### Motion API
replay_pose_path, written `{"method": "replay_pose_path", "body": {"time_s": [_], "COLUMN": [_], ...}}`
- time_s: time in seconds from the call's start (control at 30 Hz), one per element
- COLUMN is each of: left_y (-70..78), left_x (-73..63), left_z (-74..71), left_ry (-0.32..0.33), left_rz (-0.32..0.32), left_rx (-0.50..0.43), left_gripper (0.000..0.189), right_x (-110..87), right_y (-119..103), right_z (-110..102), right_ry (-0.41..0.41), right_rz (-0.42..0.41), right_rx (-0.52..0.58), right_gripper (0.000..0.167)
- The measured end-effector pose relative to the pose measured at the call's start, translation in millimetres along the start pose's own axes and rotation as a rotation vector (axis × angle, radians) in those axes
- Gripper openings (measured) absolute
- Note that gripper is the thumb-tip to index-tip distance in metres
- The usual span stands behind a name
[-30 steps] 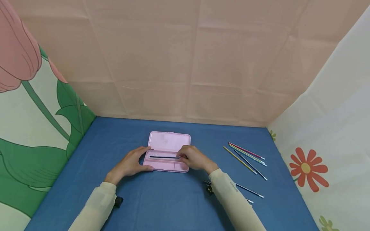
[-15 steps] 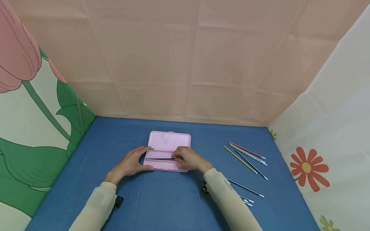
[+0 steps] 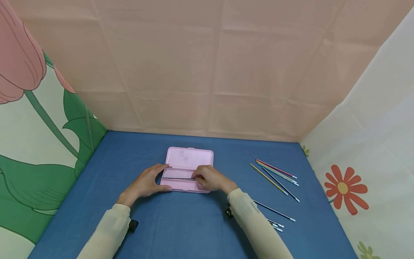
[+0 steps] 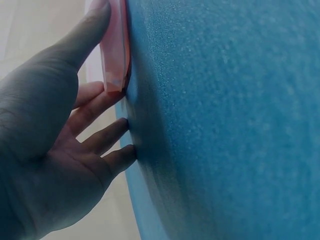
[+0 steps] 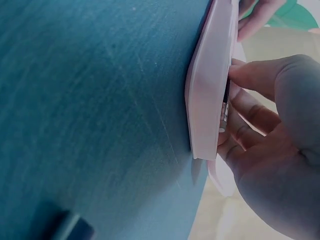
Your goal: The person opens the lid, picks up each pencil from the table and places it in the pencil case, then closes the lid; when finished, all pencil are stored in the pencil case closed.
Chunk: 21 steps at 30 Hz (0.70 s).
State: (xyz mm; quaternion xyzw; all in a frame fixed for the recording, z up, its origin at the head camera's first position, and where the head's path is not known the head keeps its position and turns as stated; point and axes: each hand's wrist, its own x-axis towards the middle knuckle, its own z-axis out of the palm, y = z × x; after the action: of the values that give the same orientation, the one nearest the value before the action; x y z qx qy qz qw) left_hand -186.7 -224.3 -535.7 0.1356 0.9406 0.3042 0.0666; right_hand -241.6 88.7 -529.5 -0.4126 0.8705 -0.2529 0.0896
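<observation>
One open pink plastic pencil case sits on the blue cloth-covered worktop, left of its centre, lid laid back towards the far edge. The near strip of its base has two compartments, the far side one long compartment. The right hand pinches one slim dark pencil lengthwise by the divider; whether it touches the bottom I cannot tell. The left hand holds the case's left end between thumb and fingers. Towards the worktop's right edge lie at least five coloured pencils; nearer, at least three dark-shafted pencils, partly behind the right sleeve, whose lettering is unreadably small.
</observation>
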Motion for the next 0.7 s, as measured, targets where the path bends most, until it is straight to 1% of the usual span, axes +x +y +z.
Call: {"method": "replay_pose_path", "body": {"time_s": [0.13,0.27,0.5,0.7], "left_y": [-1.0,-1.2,0.1,-0.8], "left_x": [-0.2,-0.6,-1.3,0.0], "left_z": [0.1,0.3,1.8,2.0], "left_ry": [-0.003,-0.002,-0.009,-0.005], "left_rz": [-0.002,-0.001,-0.012,-0.010], "left_rx": [0.003,-0.001,0.004,-0.002], "left_gripper": [0.100,0.100,0.102,0.101], "right_x": [0.2,-0.1,-6.7,-26.6], "right_y": [-0.7,-1.8,-2.9,-1.3], "right_z": [0.4,0.6,-5.1,-21.1], "right_ry": [-0.032,-0.037,0.011,0.061], "right_rz": [0.004,0.002,-0.016,0.019], "right_rx": [0.010,0.018,0.024,0.029], "right_gripper": [0.030,0.031,0.026,0.029]}}
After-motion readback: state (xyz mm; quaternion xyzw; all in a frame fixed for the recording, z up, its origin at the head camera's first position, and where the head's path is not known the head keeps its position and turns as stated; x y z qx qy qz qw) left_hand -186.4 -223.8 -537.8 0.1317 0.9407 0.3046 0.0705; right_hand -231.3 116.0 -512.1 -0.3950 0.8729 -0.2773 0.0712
